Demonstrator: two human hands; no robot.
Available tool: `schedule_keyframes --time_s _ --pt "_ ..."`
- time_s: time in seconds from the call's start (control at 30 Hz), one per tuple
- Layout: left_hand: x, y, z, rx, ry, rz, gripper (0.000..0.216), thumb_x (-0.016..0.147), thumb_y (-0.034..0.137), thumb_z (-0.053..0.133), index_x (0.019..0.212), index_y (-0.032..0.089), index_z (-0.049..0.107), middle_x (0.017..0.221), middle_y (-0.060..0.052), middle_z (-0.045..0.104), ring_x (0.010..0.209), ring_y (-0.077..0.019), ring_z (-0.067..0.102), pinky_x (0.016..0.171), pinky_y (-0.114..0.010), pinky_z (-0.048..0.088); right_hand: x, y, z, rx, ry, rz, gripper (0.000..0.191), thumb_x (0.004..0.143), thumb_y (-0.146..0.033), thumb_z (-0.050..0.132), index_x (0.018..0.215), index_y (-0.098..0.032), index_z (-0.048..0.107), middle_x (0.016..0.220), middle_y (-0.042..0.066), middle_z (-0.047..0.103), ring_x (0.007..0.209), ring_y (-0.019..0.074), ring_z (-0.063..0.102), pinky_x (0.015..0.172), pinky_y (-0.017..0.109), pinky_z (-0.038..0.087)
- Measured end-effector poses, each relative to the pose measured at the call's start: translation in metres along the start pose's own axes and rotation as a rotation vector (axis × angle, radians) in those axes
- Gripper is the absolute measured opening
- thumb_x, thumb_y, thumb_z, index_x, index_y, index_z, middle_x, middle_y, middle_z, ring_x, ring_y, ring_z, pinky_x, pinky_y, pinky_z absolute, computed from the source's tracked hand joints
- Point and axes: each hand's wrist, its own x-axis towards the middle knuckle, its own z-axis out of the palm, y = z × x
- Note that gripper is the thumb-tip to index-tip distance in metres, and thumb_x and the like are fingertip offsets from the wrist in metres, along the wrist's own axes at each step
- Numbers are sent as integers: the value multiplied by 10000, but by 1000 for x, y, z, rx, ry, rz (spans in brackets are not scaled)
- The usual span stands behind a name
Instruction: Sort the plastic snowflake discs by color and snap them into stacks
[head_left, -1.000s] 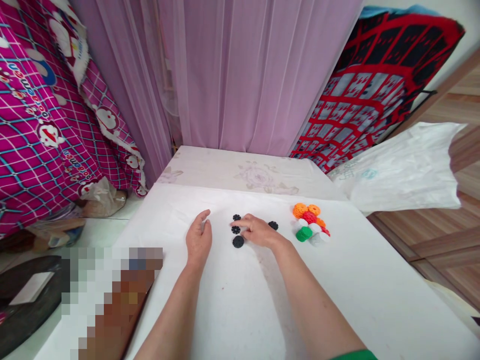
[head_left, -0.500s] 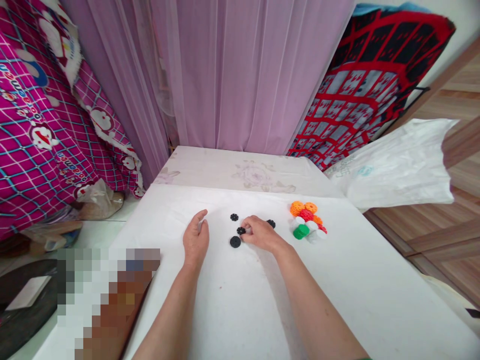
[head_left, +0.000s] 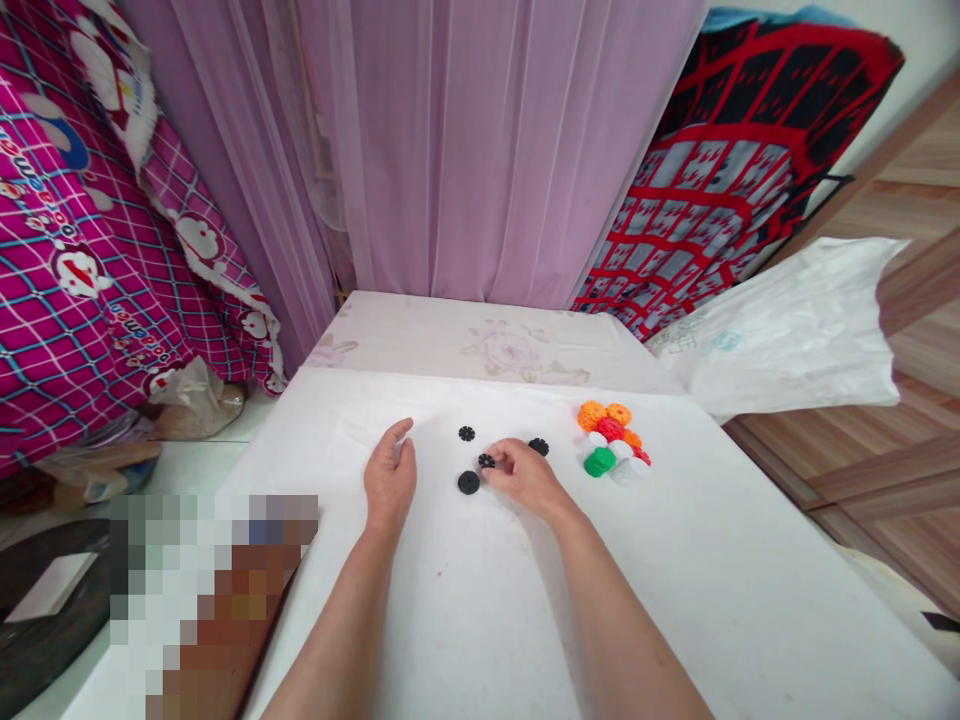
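Pinches a small flat black disc (head_left: 486,461), rim notched like a gear, in right grip (head_left: 525,475); rests left grip (head_left: 390,482) spread on counter (head_left: 712,560).

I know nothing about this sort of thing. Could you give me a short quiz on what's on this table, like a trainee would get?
1. True or false: the coloured pile lies to the left of the left hand.
2. How many black discs show on the table? A two, B four, C seven.
3. Fill in: the right hand has its fingertips on a disc of the colour ___.
Key: 1 false; 2 B; 3 black.
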Motion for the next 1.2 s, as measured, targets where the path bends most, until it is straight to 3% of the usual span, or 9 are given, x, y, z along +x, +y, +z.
schedule_keyframes --time_s 0.1,0.17,0.57,0.8,0.9,0.97,1.07,1.2 --pt "0 -1 0 2 -8 10 305 875 251 488 1134 235 648 1220 -46 678 1166 -198 602 1085 -407 403 -9 2 4 259 11 -20 193 691 -285 664 864 -203 648 798 -16 605 651 117 531 621 247 419" --pt "0 -1 0 3 -8 4 306 875 254 487 1135 234 647 1223 -48 676 1169 -198 601 1085 -407 402 -14 -1 7 314 -28 -42 219 686 -281 656 891 -204 648 808 -18 604 658 115 530 627 246 418" --pt "1 -3 0 18 -1 40 307 875 258 478 1130 219 644 1203 -56 684 1148 -198 610 1066 -403 418 -18 -13 12 68 -81 -43 241 662 -229 658 903 -238 642 864 -40 630 684 106 540 680 248 428" --pt "0 -1 0 29 4 14 312 873 251 476 1132 222 647 1203 -52 685 1148 -203 609 1067 -412 414 -9 -9 13 115 -33 -65 192 738 -273 611 922 -229 645 852 -28 636 699 120 561 687 250 439" --pt "-1 -1 0 21 3 10 312 872 252 482 1135 222 647 1209 -51 683 1150 -204 608 1067 -413 416 10 -11 13 17 76 -30 205 808 -226 516 944 -216 668 841 -5 643 719 129 575 722 258 441" --pt "-1 -1 0 9 2 13 313 871 253 485 1137 221 646 1212 -53 681 1147 -204 610 1061 -412 424 23 -16 13 -122 103 19 286 809 -209 532 1060 -222 669 931 14 648 757 134 588 764 268 438" --pt "-1 0 0 5 3 9 310 869 250 485 1134 228 647 1204 -50 685 1136 -203 616 1054 -416 433 36 -26 13 -317 21 60 367 802 -299 618 1167 -273 648 1051 28 623 832 161 606 770 281 429" --pt "-1 1 0 4 5 10 309 869 251 485 1131 233 648 1205 -46 685 1143 -203 613 1058 -419 430 42 -34 15 -426 -30 77 254 828 -367 613 1056 -279 685 1042 27 619 845 176 614 722 278 418"
